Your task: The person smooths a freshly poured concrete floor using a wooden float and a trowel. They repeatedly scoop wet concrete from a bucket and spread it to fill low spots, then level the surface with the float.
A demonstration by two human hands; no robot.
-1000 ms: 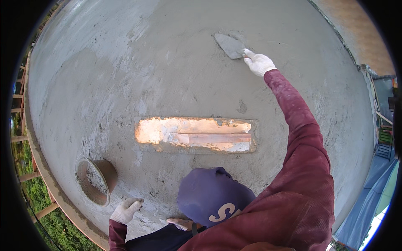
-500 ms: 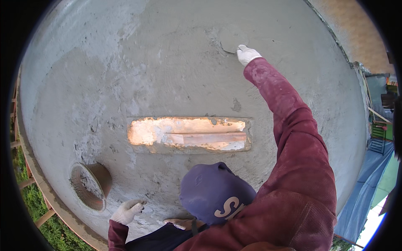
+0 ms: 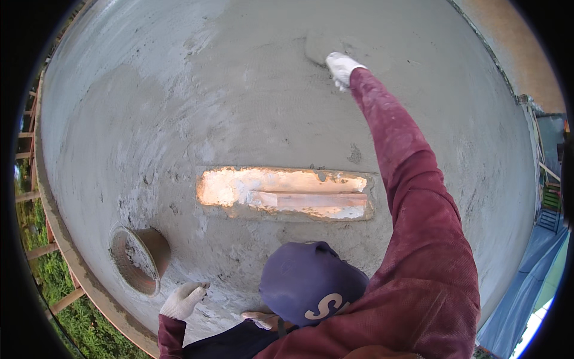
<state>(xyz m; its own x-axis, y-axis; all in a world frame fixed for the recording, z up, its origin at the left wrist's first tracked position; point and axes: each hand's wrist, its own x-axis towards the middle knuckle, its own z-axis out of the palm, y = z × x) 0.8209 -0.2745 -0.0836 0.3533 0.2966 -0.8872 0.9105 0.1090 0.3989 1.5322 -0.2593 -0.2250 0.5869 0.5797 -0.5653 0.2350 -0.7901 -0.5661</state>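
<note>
My right hand (image 3: 342, 70), in a white glove and maroon sleeve, stretches far forward over wet grey cement (image 3: 263, 107). It is closed around a trowel whose cement-smeared blade (image 3: 315, 49) lies against the surface; the hand covers the handle. My left hand (image 3: 181, 301), also in a white glove, is low at the left beside a bucket (image 3: 156, 251). Its fingers are partly bent and apart, their tips darkened, and nothing shows in them. Between the hands lies a long rectangular float (image 3: 224, 185), its wooden handle (image 3: 317, 201) facing up, with cement around its edges.
The bucket leans, with grey cement inside. A curved rim (image 3: 51, 209) borders the cement on the left, with timber bars and green plants beyond. A blue cap (image 3: 308, 278) and dark trousers (image 3: 233, 342) occupy the lower middle. Blue sheeting (image 3: 523, 287) hangs at the right.
My right hand has swung slightly left and up with the trowel. The view has shifted, so the float and bucket sit farther right in it. My left hand stays near the bucket.
</note>
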